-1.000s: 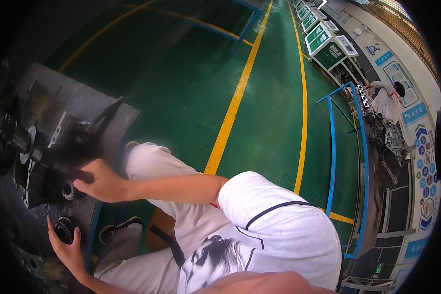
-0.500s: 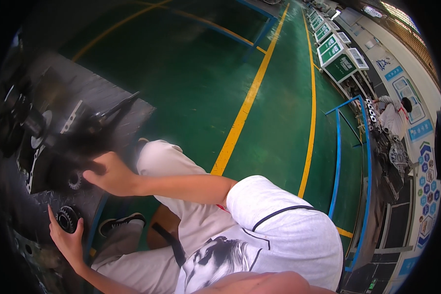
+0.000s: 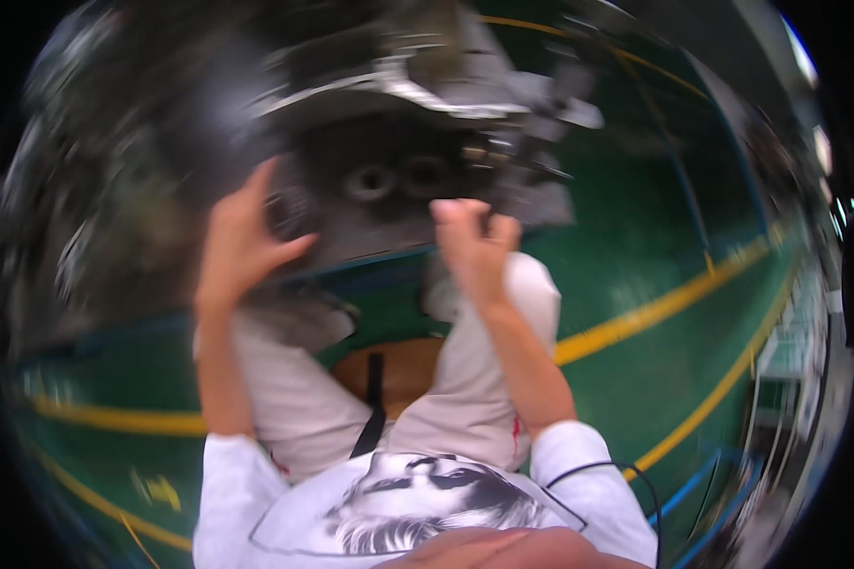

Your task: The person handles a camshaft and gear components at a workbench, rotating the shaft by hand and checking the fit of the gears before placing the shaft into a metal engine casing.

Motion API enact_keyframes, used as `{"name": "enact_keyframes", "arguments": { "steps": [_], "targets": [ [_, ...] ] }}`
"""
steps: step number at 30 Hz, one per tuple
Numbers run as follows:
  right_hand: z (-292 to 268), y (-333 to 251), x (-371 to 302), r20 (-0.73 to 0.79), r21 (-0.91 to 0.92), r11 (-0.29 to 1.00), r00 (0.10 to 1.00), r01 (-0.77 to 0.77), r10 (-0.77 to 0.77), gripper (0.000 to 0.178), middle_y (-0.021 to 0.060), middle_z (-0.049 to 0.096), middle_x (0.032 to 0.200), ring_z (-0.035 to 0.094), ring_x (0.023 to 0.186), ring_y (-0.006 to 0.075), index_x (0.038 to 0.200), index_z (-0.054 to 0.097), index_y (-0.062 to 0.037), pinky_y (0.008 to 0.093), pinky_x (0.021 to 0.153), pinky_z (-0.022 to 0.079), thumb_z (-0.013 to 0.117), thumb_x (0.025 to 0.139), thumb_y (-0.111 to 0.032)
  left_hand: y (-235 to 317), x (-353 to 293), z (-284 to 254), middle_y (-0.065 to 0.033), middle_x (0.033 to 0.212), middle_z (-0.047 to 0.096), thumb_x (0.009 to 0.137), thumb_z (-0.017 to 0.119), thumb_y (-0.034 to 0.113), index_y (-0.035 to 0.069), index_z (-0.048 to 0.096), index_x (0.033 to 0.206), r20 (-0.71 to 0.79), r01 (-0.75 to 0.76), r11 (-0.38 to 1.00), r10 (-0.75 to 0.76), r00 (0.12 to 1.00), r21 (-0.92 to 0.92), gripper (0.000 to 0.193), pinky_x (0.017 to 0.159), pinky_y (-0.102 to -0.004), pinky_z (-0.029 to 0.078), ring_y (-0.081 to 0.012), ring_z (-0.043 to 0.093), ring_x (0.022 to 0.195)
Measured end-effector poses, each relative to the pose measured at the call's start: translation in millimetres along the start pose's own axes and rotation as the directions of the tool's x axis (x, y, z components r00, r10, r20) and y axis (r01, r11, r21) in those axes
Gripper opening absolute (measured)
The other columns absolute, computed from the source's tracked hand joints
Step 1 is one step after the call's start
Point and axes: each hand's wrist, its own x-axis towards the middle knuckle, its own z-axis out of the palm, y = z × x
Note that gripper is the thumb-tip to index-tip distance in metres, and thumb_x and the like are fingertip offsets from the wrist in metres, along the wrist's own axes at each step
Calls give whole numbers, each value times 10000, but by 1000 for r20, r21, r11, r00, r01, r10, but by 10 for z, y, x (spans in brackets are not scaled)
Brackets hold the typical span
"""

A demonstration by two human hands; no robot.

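My left hand point(image 3: 235, 245) reaches over the near edge of the grey workbench point(image 3: 351, 248). Its thumb and fingers are spread on either side of a dark gear point(image 3: 287, 211), which looks blurred; whether they touch it, I cannot tell. My right hand point(image 3: 474, 248) is held at the bench edge, above my right knee, fingers bent and apart with nothing visible in them. Between the hands lies a ring-shaped metal gear point(image 3: 370, 182) on the bench, with a darker round part point(image 3: 425, 175) beside it.
Behind the gears stands a large metal casing with a pale flange point(image 3: 399, 83), smeared by motion. Shiny cylindrical parts point(image 3: 489, 150) lie to its right. A brown stool seat point(image 3: 403, 365) shows between my legs. Yellow lines point(image 3: 655, 313) cross the green floor.
The view has swung round toward the bench, which now lies ahead of me. My left hand stays by the dark gear. My right hand has drawn back from the ring-shaped gear to the bench edge.
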Motion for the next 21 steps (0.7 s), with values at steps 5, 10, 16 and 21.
{"name": "enact_keyframes", "arguments": {
  "steps": [5,10,16,21],
  "targets": [
    [15,-168,15,86,115,992,996,-43,33,437,-51,309,441,278,344,39,533,327,-136,213,343,172,575,889,-82,-182,-36,70,-174,848,571,594,807,343,28,401,1367,-7,-9,992,10,1000,126,928,840,-379,408,-326,528,812],
    [105,-202,-3,113,120,989,991,-85,71,470,-55,285,449,256,355,32,530,270,-135,210,347,174,564,894,-90,-216,-119,57,-150,807,542,601,800,383,36,382,1384,13,8,988,-10,1000,152,953,848,-375,404,-308,507,789],
    [79,-182,-1,131,103,992,990,-75,61,471,-55,285,451,258,358,31,531,267,-137,208,349,175,564,894,-92,-195,-99,58,-140,801,539,599,797,387,45,389,1381,-38,-5,988,11,999,156,946,837,-379,406,-300,503,777],
    [64,-167,-14,142,104,992,989,-66,51,473,-60,288,458,259,370,23,535,265,-139,206,358,170,571,892,-89,-177,-79,69,-139,831,552,600,793,372,51,401,1370,-63,-20,985,32,998,174,922,846,-380,407,-300,520,808]
  ]
}}
